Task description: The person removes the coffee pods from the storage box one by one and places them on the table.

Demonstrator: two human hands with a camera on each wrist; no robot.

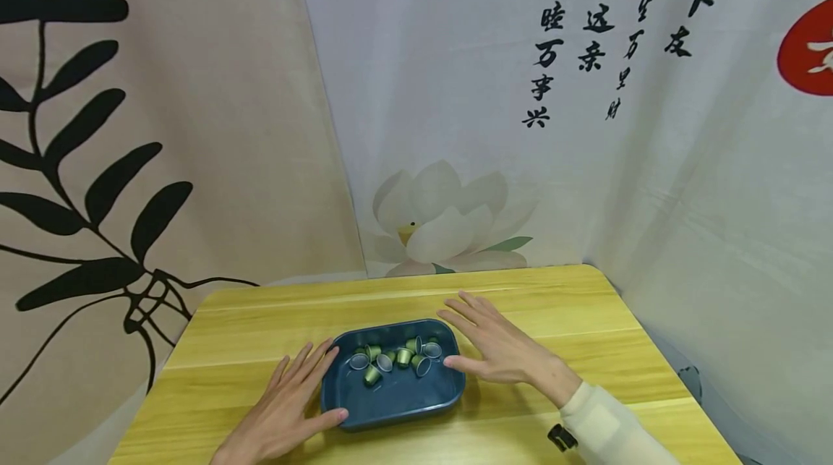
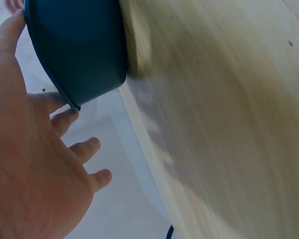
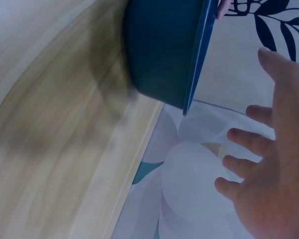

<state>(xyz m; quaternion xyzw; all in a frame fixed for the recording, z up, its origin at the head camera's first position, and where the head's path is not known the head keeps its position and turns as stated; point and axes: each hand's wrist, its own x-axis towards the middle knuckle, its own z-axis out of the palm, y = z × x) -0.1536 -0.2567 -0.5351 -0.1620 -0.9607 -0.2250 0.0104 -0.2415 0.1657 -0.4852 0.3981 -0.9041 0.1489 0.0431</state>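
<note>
A dark blue rectangular tray (image 1: 390, 411) lies on the wooden table in the head view. Several small green, metallic, cup-shaped pieces like coffee capsules (image 1: 404, 357) are scattered in its far half, some tipped with pale round ends showing. At the tray's left side is my left hand (image 1: 280, 396), its fingers spread and the thumb and fingertips at the rim. The left wrist view shows that hand against the outer edge of the tray (image 2: 79, 50). My right hand (image 1: 504, 346) hovers at the right side, fingers extended; in the right wrist view a gap separates it from the tray.
The yellow wooden table (image 1: 586, 349) has its far edge just behind the tray. Behind it hangs a pale cloth (image 1: 442, 103) printed with a lotus and black characters. A plant print (image 1: 97, 197) covers the left backdrop. A black wristband item (image 1: 562, 437) is beside the right sleeve.
</note>
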